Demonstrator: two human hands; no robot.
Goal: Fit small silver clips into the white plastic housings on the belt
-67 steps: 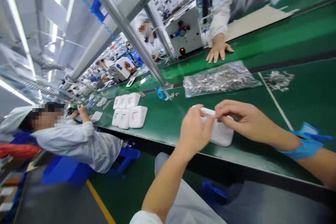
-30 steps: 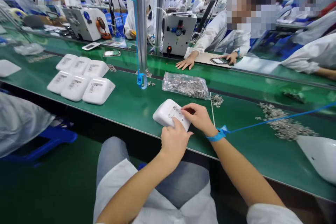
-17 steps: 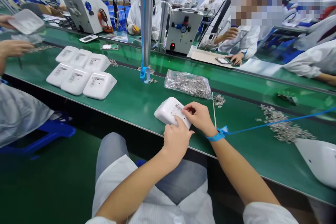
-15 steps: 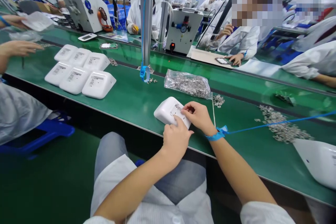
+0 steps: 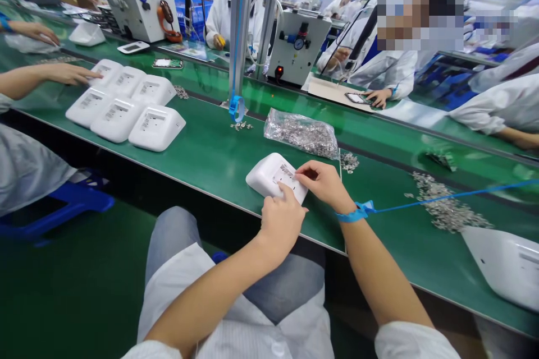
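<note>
A white plastic housing [image 5: 263, 175] with a recessed, slotted panel rests on the green bench in front of me. My left hand [image 5: 281, 219] is on its near side, index fingertip pressed into the recess and the other fingers curled against the front edge. At the housing's right edge, my right hand [image 5: 322, 182] has thumb and index pinched together by the recess; whatever sits between those fingertips is too small or hidden. A blue wrist strap [image 5: 356, 212] with a cord circles my right wrist.
A clear bag of small metal parts [image 5: 301, 133] lies behind the housing. A loose metal pile [image 5: 446, 202] and another white housing [image 5: 505, 263] are at right. Several white housings [image 5: 155, 129] stand at left, where a co-worker's hand [image 5: 71, 74] reaches. A metal post [image 5: 239, 28] rises behind.
At left, a co-worker's hand has come onto the grouped housings, and the housing held up there now stands on the bench. My hands stay nearly in place; my right fingers shift slightly.
</note>
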